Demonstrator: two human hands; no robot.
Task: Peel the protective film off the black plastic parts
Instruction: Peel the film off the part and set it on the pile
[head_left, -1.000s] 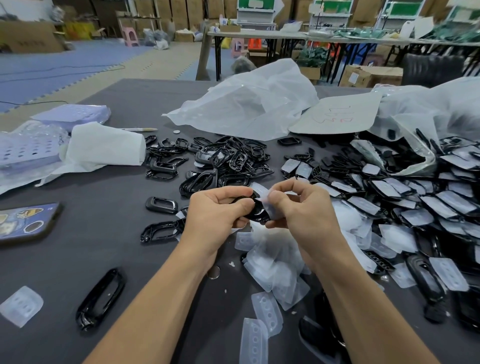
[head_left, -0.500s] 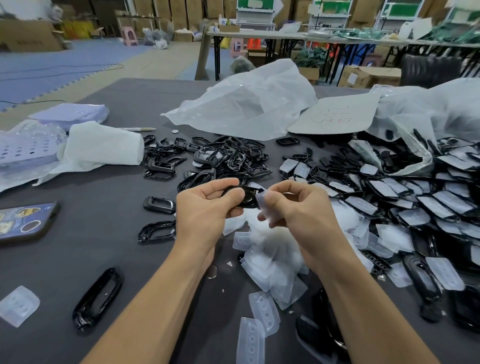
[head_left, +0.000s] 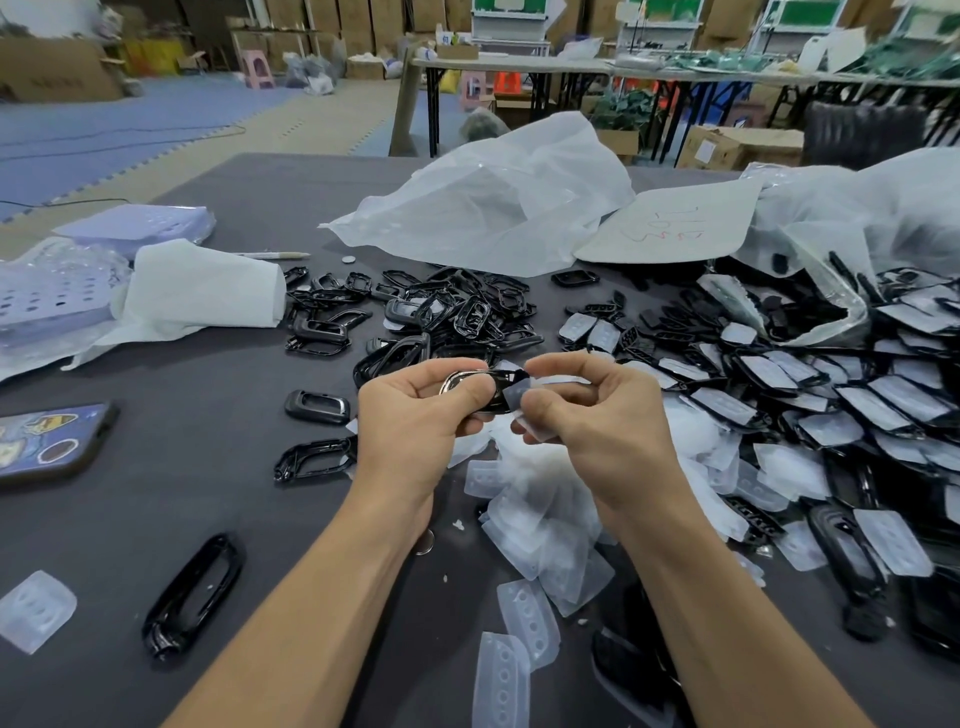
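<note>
My left hand grips a glossy black plastic part above the table's middle. My right hand pinches the translucent protective film, which is partly lifted off the part's right end. Below the hands lies a heap of peeled films. A pile of peeled black parts sits behind the hands. To the right spreads a large pile of parts still covered with film.
A phone lies at the left edge. One black part and a loose film lie near the front left. White foam wrap, plastic bags and a cardboard sheet sit farther back on the dark table.
Both hands have risen slightly. My right hand has drawn the film away from the part, so more of it stands free between the hands.
</note>
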